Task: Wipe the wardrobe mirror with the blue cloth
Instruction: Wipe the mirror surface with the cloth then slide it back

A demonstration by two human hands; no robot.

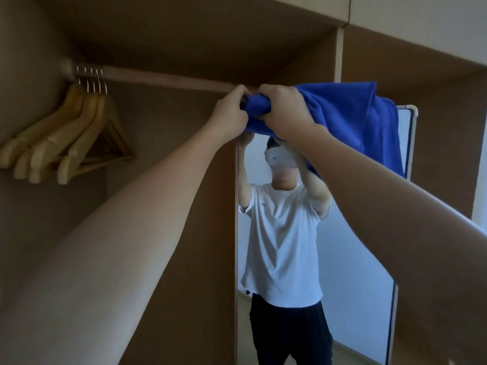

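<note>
Four wooden hangers (71,135), as far as the dim light lets them be counted, hang at the left end of one rail (168,79). One blue cloth (350,119), one mirror (353,272), two hands.

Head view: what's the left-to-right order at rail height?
Wooden hangers → left hand → right hand → blue cloth, bunched in both hands and trailing right → mirror frame edge.
</note>
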